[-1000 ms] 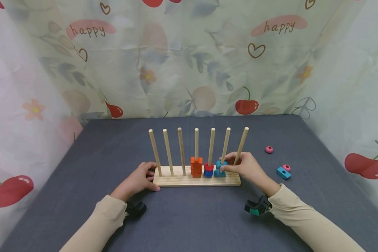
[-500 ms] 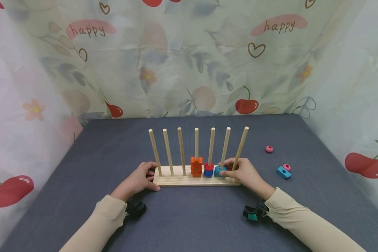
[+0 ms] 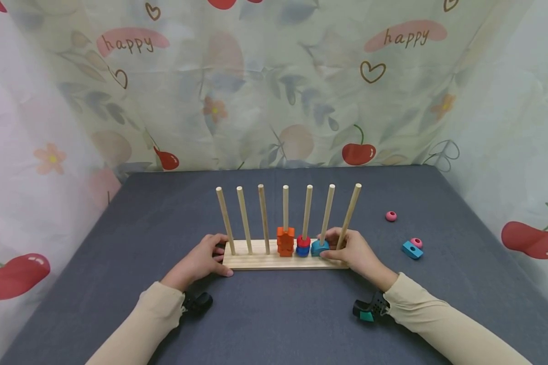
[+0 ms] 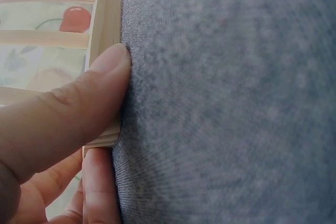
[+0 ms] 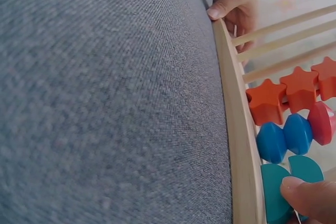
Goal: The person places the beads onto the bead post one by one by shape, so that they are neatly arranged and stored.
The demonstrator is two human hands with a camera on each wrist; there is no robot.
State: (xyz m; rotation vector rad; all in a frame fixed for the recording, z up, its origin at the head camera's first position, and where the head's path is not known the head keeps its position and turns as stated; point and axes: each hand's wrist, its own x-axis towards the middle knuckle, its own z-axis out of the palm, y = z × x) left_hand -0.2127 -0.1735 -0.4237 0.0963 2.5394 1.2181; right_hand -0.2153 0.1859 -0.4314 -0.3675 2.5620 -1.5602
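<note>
A wooden peg board (image 3: 265, 262) lies on the dark cloth, with several upright pegs. My left hand (image 3: 204, 257) grips its left end, thumb against the front edge. My right hand (image 3: 353, 248) pinches blue half-round beads (image 3: 318, 247) low on the second peg from the right. In the right wrist view two of these half-round beads (image 5: 274, 187) sit one against the other, my thumb (image 5: 307, 195) on them; the far fingers are mostly hidden. Orange star beads (image 3: 285, 243) fill the bottom of the middle peg. Beside them a red bead (image 3: 303, 240) tops blue beads (image 3: 303, 251).
To the right on the cloth lie a pink bead (image 3: 390, 216), a second pink bead (image 3: 416, 243) and a blue block (image 3: 412, 250) touching or nearly touching it. The left pegs and the rightmost peg carry no beads. A printed curtain (image 3: 255, 101) hangs behind the table.
My right hand has lowered the upper blue half-round bead down its peg onto the one below, then its thumb shifted slightly downward. My left hand has stayed on the board's end.
</note>
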